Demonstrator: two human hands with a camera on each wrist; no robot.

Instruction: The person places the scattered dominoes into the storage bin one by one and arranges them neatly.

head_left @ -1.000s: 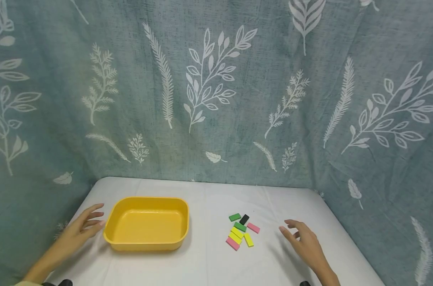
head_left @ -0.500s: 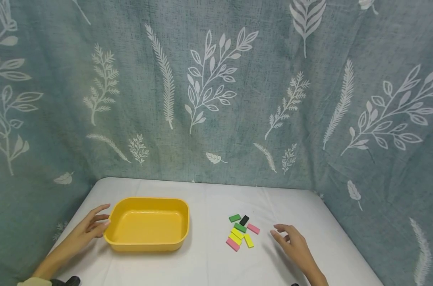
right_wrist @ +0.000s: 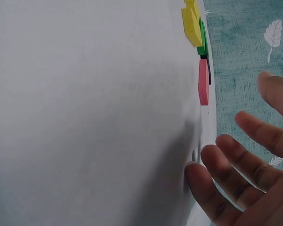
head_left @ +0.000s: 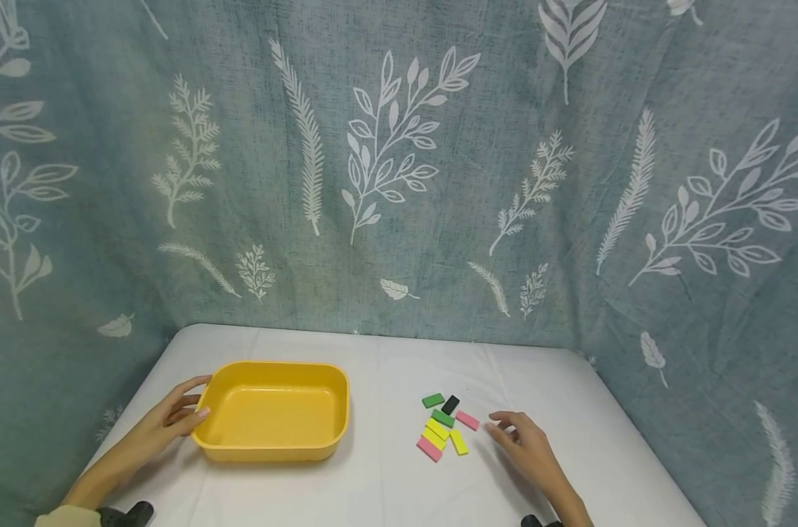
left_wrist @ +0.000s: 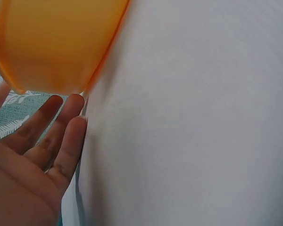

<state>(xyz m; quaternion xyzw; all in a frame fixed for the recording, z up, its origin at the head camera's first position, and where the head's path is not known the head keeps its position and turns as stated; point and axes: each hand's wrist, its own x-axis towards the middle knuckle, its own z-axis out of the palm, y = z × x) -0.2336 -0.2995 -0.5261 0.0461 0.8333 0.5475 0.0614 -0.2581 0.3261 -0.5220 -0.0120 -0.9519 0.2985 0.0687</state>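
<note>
My left hand is at the left end of a yellow plastic tray, its thumb by the rim. In the left wrist view its fingers are extended near the tray's end wall; contact is hard to tell. My right hand hovers just right of the small flat blocks, fingers loosely bent and holding nothing. Nearest to it is a pink block. The other blocks lie close together: a black block, green blocks, yellow blocks and another pink block.
A white cloth covers the table. Behind and on both sides hangs a blue-green curtain with white leaf prints. A dark wrist strap shows at the left wrist.
My left hand has moved right, up to the tray's edge. My right hand has moved left toward the blocks. The tray and blocks stay in place.
</note>
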